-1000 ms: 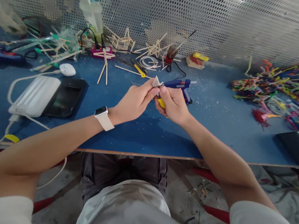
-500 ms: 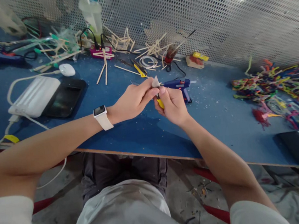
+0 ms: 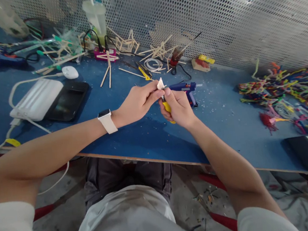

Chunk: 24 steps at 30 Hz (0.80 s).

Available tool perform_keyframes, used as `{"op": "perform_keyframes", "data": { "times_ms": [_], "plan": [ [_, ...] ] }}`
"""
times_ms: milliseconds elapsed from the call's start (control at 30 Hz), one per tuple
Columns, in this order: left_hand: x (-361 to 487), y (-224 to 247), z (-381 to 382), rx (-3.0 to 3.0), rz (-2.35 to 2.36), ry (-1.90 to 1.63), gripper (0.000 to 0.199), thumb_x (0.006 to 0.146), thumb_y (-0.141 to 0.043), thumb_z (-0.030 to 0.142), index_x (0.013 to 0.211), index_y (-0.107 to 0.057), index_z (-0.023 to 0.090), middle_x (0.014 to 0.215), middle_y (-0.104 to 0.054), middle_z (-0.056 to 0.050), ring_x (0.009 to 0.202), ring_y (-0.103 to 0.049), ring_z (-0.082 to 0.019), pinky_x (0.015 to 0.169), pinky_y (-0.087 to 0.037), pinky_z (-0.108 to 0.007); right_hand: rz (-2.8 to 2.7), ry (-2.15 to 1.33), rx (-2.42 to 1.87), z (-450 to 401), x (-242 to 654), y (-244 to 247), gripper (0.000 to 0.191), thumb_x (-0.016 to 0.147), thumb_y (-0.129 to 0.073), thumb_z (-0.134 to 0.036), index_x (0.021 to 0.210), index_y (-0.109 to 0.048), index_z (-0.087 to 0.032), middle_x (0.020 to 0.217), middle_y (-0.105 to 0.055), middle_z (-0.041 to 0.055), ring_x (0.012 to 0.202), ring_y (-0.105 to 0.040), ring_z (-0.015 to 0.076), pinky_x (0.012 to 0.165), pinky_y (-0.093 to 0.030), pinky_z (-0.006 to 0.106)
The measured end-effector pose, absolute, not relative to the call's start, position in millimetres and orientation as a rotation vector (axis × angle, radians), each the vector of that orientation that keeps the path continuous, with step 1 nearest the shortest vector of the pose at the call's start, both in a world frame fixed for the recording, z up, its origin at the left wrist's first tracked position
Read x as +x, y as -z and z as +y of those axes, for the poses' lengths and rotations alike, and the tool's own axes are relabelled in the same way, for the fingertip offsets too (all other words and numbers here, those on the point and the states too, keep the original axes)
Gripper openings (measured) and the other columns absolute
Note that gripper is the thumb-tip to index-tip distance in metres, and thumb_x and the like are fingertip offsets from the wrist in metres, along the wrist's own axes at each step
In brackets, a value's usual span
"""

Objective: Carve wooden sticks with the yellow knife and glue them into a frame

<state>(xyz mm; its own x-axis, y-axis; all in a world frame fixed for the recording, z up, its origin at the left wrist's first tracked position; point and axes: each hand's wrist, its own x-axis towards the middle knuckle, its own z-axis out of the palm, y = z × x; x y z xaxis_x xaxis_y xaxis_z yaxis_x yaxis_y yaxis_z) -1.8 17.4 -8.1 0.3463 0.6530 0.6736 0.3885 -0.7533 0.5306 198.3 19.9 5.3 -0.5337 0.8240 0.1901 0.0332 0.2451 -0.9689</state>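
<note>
My left hand [image 3: 139, 101], wearing a white-banded watch [image 3: 107, 121], pinches a small whitish pointed piece [image 3: 160, 84] between thumb and fingers. Close against it, my right hand [image 3: 179, 107] is closed around a yellow-handled tool [image 3: 167, 106]. A metal part of that tool shows near the left fingertips; its exact kind is covered by the hand. Both hands are held above the blue table, fingertips nearly meeting. Just behind the right hand lies a blue glue gun [image 3: 184, 87], partly hidden by it.
Beyond the hands lie a yellow-black utility knife [image 3: 144, 71], a tape roll [image 3: 152, 64] and thin-stick frames [image 3: 158, 50]. At left are a white power bank [image 3: 40, 98] and a black phone [image 3: 68, 101]. Colourful pipe cleaners [image 3: 292, 93] crowd the right. A perforated metal panel [image 3: 215, 17] stands behind.
More of the yellow handle shows below my right fingers now. The whitish piece has turned slightly in my left fingertips. Both hands stay in nearly the same place.
</note>
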Motion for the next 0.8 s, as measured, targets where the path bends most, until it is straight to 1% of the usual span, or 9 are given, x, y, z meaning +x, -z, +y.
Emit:
{"op": "perform_keyframes", "data": {
  "times_ms": [400, 567, 800],
  "plan": [
    [0.6, 7.2, 15.4, 2.246, 0.981, -1.374, 0.062, 0.121, -0.039, 0.073, 0.084, -0.048, 0.024, 0.068, -0.055, 0.002, 0.059, -0.052, -0.015, 0.061, -0.039, -0.033, -1.733, -1.344, -0.828, 19.4, 194.0, -1.6, 0.075, 0.102, -0.058, -0.096, 0.073, -0.054, -0.026, 0.046, -0.044, -0.0086, 0.034, -0.036, 0.0079, 0.034, -0.031, 0.023],
    [1.8, 5.9, 14.2, 2.226, 0.986, -1.397, 0.064, 0.121, -0.038, 0.074, 0.082, -0.046, 0.024, 0.067, -0.051, 0.002, 0.059, -0.049, -0.014, 0.061, -0.037, -0.032, -1.709, -1.319, -0.814, 17.7, 190.9, 1.5, 0.075, 0.102, -0.058, -0.095, 0.072, -0.054, -0.026, 0.046, -0.044, -0.0085, 0.034, -0.037, 0.0081, 0.034, -0.032, 0.024],
    [3.4, 6.6, 14.4, 2.197, 1.012, -1.408, 0.068, 0.12, -0.037, 0.077, 0.08, -0.048, 0.023, 0.066, -0.052, 0.002, 0.06, -0.051, -0.014, 0.061, -0.038, -0.031, -1.637, -1.266, -0.836, 16.3, 184.2, 11.3, 0.075, 0.102, -0.056, -0.096, 0.074, -0.054, -0.026, 0.046, -0.044, -0.0088, 0.033, -0.036, 0.008, 0.034, -0.032, 0.024]
  ]
}}
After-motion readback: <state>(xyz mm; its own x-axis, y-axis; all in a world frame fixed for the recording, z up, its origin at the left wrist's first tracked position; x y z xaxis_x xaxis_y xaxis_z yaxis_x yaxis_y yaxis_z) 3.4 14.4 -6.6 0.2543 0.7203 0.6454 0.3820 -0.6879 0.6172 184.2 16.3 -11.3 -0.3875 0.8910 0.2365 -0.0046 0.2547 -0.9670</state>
